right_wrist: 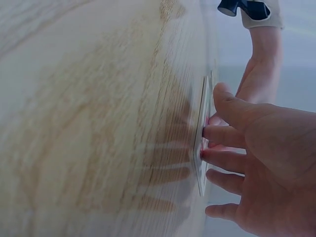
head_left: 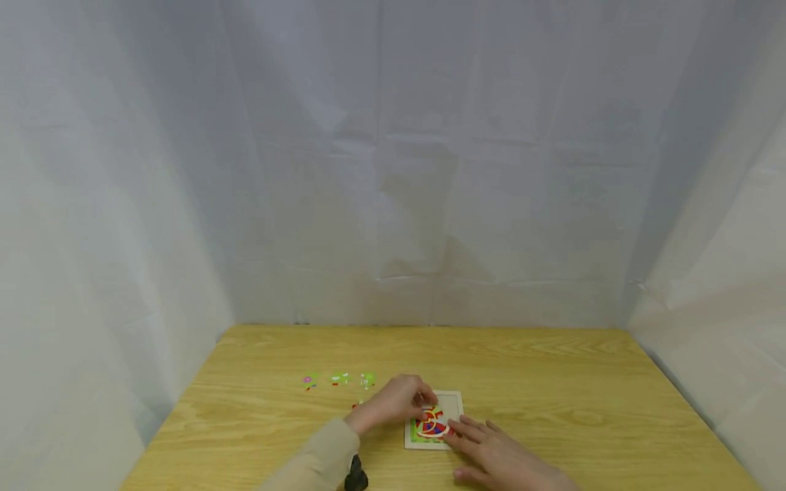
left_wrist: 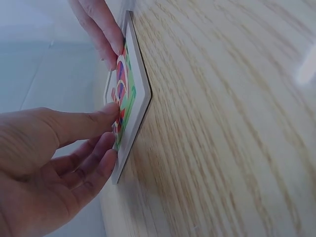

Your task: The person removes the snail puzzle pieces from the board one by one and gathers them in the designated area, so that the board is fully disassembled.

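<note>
Fingers from either side, puzzle board beneath their tips

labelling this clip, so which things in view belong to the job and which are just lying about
Part of the job:
- left hand
- right hand
- puzzle board
- loose colourful pieces, probably

Just surroundings:
- wooden table
- pale sheeting
- black wrist device

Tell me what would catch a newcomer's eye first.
Probably the partly filled wooden tray puzzle, its red and green picture vivid low in the head view. Next come the bright puzzle pieces to its left on the wood-grain table, then the pale, creased sheeting hanging behind.
</note>
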The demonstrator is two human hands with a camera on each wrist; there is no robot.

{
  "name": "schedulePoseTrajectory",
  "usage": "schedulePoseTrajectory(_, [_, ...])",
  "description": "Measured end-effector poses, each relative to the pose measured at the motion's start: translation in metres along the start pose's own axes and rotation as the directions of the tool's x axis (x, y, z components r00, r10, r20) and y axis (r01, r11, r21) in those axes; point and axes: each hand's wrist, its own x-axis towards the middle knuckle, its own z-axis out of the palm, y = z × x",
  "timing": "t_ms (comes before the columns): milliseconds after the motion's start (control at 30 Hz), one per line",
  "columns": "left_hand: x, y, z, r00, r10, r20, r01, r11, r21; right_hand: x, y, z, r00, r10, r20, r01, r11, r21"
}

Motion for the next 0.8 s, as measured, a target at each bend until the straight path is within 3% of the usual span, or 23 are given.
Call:
schedulePoseTrajectory(133, [0.0003,0.0003,0.0021,1.0,-0.02,-0.008,0.02,1.0,0.011,-0.0007,0.0003,0.0005,1.0,-0.02,-0.023,0.019,1.0,-0.021])
schedulePoseTrajectory(333, [0.0008,0.0004,0.0043,0.999,0.015,-0.035,-0.014,1.0,0.027,-0.0011,0.0004,0.0007,0.999,-0.027,-0.032,0.026,0.999,-0.02])
schedulePoseTrajectory(600, [-0.0016,0.0025,0.0045,0.997,0.034,-0.065,-0.036,0.999,-0.036,-0.0002,0.0006,-0.0007,1.0,-0.012,-0.003,0.012,1.0,0.002])
schedulePoseTrajectory(800, [-0.0008,0.0011,0.0043,0.998,0.015,-0.064,-0.021,0.995,-0.1,-0.0003,-0.0005,-0.002,1.0,-0.01,0.004,0.01,1.0,0.006])
